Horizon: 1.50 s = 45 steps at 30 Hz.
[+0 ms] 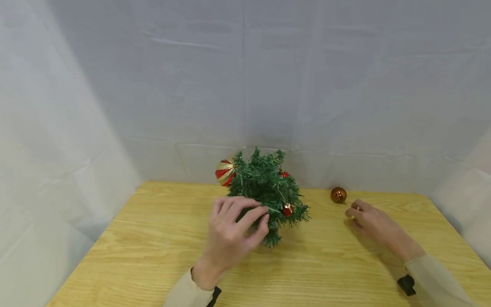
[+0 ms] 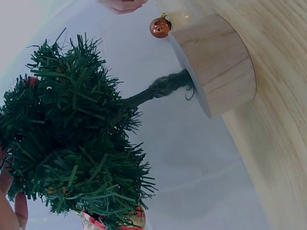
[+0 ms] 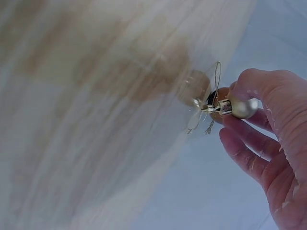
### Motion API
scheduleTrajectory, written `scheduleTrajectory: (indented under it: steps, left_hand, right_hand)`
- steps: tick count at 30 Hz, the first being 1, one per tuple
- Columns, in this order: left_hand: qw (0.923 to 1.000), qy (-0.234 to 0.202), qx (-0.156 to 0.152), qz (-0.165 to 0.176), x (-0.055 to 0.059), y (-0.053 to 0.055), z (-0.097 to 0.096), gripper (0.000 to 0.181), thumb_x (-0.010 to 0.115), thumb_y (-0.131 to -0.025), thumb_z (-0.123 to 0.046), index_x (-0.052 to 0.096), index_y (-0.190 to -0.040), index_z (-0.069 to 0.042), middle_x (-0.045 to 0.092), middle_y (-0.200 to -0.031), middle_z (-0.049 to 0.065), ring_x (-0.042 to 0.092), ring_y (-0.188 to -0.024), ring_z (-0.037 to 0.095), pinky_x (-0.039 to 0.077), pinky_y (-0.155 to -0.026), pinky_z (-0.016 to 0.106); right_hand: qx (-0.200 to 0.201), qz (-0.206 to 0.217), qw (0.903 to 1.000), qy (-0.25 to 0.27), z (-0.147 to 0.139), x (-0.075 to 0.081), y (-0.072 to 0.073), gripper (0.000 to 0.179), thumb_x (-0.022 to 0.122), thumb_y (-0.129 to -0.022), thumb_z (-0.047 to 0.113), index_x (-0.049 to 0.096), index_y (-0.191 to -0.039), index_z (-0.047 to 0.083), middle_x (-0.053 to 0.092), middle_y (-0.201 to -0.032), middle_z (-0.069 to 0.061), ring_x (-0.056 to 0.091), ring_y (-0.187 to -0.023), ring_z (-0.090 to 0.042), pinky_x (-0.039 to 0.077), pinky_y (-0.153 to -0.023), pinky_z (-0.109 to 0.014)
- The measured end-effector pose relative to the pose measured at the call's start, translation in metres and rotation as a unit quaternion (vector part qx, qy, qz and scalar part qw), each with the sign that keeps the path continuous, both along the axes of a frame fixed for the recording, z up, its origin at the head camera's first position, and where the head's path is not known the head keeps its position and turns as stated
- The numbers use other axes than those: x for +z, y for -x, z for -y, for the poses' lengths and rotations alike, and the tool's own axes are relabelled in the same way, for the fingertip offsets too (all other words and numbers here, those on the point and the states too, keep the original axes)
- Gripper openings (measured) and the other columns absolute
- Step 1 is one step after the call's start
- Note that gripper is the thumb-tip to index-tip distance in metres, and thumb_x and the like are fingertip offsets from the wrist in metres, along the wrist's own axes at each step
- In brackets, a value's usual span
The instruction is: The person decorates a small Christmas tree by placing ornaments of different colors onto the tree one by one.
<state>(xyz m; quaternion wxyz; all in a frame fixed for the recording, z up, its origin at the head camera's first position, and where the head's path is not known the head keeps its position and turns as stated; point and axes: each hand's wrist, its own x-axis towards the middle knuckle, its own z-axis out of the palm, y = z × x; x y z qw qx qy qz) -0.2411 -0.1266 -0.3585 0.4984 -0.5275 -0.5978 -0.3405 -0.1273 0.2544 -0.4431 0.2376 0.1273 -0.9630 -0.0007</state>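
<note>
A small green artificial Christmas tree [image 1: 264, 183] stands on a round wooden base [image 2: 220, 64]. My left hand [image 1: 234, 230] is at its near left side, thumb and forefinger curled around a branch tip; the other fingers are bent over the greenery. To the right, my right hand [image 1: 377, 224] pinches a small matte gold bauble [image 3: 243, 107] between thumb and fingers, its cap and gold string loop pointing outward. Close beyond those fingers a shiny copper-brown bauble [image 1: 339, 195] lies on the table. On the tree hang a large red-and-gold striped bauble [image 1: 225, 172] and small red baubles [image 1: 287, 209].
Everything stands on a light wood-grain table [image 1: 153, 238]. Pale sheeting [image 1: 245, 85] hangs behind its back edge and at both sides. The copper-brown bauble sits near that back edge, right of the tree.
</note>
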Motion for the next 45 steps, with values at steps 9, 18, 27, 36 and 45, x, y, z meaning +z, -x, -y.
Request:
scheduleTrajectory:
  steps: [9, 18, 27, 36, 45]
  left_hand:
    - [0.9998, 0.001, -0.019, -0.005, -0.001, 0.002, -0.004, 0.017, 0.065, -0.095, -0.022, 0.08, -0.097, -0.014, 0.073, -0.094, 0.002, 0.066, -0.085, 0.019, 0.05, -0.077, 0.039]
    - [0.9994, 0.011, -0.032, -0.009, -0.003, 0.004, -0.003, 0.02, 0.064, -0.097, -0.024, 0.08, -0.102, -0.013, 0.073, -0.095, 0.003, 0.066, -0.086, 0.019, 0.049, -0.077, 0.038]
    - [0.9988, 0.017, -0.046, -0.004, -0.003, 0.01, 0.005, 0.021, 0.064, -0.096, -0.025, 0.08, -0.103, -0.013, 0.072, -0.101, 0.005, 0.065, -0.093, 0.021, 0.047, -0.079, 0.039]
    - [0.9984, -0.003, -0.056, -0.002, -0.003, 0.025, 0.022, 0.025, 0.062, -0.099, -0.027, 0.079, -0.105, -0.009, 0.07, -0.107, 0.011, 0.065, -0.094, 0.027, 0.046, -0.079, 0.042]
    - [0.9981, 0.006, -0.05, 0.035, -0.003, 0.033, 0.033, 0.028, 0.061, -0.101, -0.029, 0.078, -0.109, -0.009, 0.071, -0.108, 0.012, 0.066, -0.096, 0.028, 0.046, -0.08, 0.042]
  right_hand:
    - [0.067, -0.091, 0.9935, 0.016, 0.007, -0.002, -0.009, 0.02, 0.082, -0.081, -0.002, 0.069, -0.093, 0.007, 0.062, -0.099, -0.009, 0.062, -0.074, -0.017, 0.055, -0.062, -0.022]
    - [0.071, -0.131, 0.985, 0.087, 0.03, 0.008, -0.025, 0.048, 0.036, -0.106, 0.047, 0.066, -0.088, 0.015, 0.061, -0.103, -0.004, 0.061, -0.079, -0.011, 0.046, -0.067, -0.011]
    - [0.074, -0.166, 0.9708, 0.157, 0.055, 0.026, -0.043, 0.037, 0.049, -0.104, 0.046, 0.072, -0.096, 0.018, 0.065, -0.107, -0.005, 0.064, -0.09, 0.001, 0.05, -0.079, -0.004]
    - [0.091, -0.191, 0.9516, 0.223, 0.074, 0.038, -0.056, 0.033, 0.059, -0.1, 0.042, 0.076, -0.099, 0.014, 0.068, -0.107, -0.009, 0.067, -0.1, 0.01, 0.052, -0.083, -0.005]
    - [0.177, -0.164, 0.9009, 0.361, 0.088, 0.051, -0.061, 0.016, 0.077, -0.083, -0.01, 0.073, -0.098, -0.005, 0.067, -0.115, -0.013, 0.071, -0.106, -0.006, 0.057, -0.085, -0.017]
